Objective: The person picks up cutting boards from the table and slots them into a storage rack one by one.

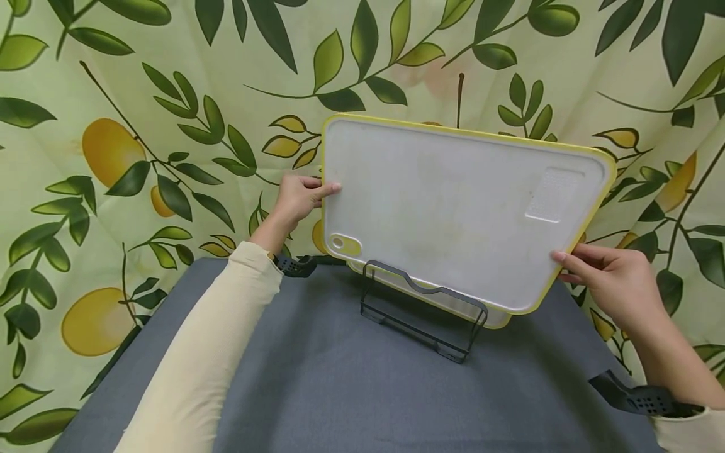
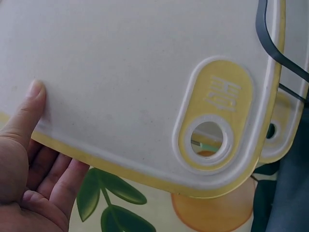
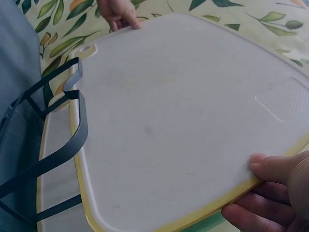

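A white cutting board (image 1: 453, 207) with a yellow rim is held tilted by both hands, one at each side. My left hand (image 1: 299, 198) pinches the left edge, thumb on the white face and fingers behind. On the opposite edge, my right hand (image 1: 617, 280) grips in the same way, near the lower corner. The board's lower edge lies just behind the top front wire of a dark wire rack (image 3: 82, 116). Lower down, a second white board with a yellow rim (image 1: 498, 319) shows behind the first, mostly hidden.
The rack stands on a table with a grey-blue cloth (image 1: 351, 390). Behind hangs a curtain (image 1: 215, 189) printed with leaves and orange fruit. A green strip (image 3: 205, 224) peeks out under the held board in the right wrist view.
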A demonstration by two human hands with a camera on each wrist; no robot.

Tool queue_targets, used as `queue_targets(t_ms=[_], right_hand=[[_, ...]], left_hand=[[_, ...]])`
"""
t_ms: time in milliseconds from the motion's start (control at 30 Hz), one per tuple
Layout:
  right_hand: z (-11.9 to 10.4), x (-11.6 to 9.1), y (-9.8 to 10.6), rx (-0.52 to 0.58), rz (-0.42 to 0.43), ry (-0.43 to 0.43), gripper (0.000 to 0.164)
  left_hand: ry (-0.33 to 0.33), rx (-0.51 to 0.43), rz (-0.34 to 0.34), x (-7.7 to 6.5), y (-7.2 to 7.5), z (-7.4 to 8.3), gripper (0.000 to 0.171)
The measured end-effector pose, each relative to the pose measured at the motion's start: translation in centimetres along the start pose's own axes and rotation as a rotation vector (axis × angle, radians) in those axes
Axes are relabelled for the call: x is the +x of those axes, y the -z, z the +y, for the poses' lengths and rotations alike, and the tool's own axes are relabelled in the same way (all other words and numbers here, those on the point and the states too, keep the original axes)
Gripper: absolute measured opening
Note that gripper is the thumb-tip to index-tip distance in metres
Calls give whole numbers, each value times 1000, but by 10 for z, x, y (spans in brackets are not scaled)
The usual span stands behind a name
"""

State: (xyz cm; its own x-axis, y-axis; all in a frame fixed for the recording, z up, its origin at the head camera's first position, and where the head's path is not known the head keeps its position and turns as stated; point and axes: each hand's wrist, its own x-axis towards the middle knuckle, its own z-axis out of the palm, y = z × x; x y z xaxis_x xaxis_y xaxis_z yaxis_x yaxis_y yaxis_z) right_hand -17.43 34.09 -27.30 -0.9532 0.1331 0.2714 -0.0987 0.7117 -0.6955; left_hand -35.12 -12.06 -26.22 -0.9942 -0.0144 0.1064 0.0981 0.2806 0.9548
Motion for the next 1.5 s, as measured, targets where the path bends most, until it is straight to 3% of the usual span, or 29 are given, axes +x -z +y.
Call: queue_targets(t_ms=[733, 1500], right_hand=[[13, -8, -14, 1, -17, 19, 49], [26, -20, -28, -24, -24, -14, 47]], left_hand=[[41, 46, 8, -2, -6, -18, 45], [91, 35, -47, -8, -13, -43, 51]])
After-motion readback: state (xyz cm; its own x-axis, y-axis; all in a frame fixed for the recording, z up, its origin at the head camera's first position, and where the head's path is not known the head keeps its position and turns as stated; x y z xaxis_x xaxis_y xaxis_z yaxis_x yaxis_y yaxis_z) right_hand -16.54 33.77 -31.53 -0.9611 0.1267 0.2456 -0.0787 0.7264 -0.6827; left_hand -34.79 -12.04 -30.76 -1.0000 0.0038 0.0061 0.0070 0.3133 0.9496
